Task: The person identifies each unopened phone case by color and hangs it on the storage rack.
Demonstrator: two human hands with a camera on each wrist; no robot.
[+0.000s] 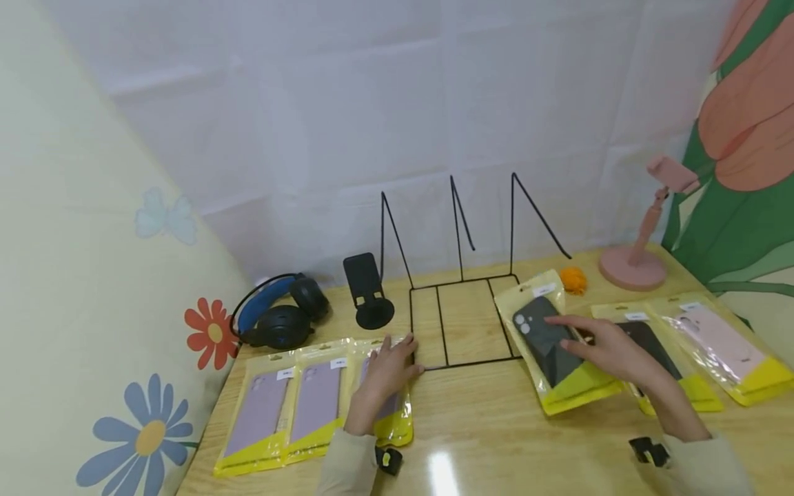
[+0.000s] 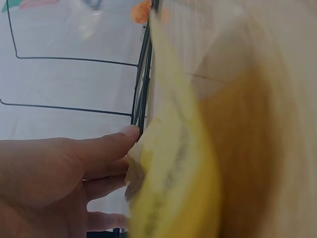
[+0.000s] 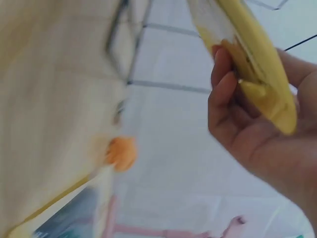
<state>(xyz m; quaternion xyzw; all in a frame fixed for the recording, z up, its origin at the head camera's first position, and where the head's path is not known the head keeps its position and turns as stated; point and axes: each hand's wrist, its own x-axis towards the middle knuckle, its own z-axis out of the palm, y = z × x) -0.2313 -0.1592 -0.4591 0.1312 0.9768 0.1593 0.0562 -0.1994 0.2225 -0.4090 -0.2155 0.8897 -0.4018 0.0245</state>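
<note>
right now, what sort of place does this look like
Perhaps a phone-accessory display or mock shop counter, though I can't be sure: packaged phone cases, a black wire rack and a pink stand suggest it.

Left sleeve (image 1: pixel 349 463), right sleeve (image 1: pixel 708 468): pale beige. Left wrist device (image 1: pixel 389 461): black, small yellow mark. Right wrist device (image 1: pixel 649 452): black.

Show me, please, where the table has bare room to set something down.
The table is widest open before the black rack, between the lilac-case packets and the held dark-case packet. A small gap separates the orange object from the pink stand. Headphones crowd the left, more packets the right.
</note>
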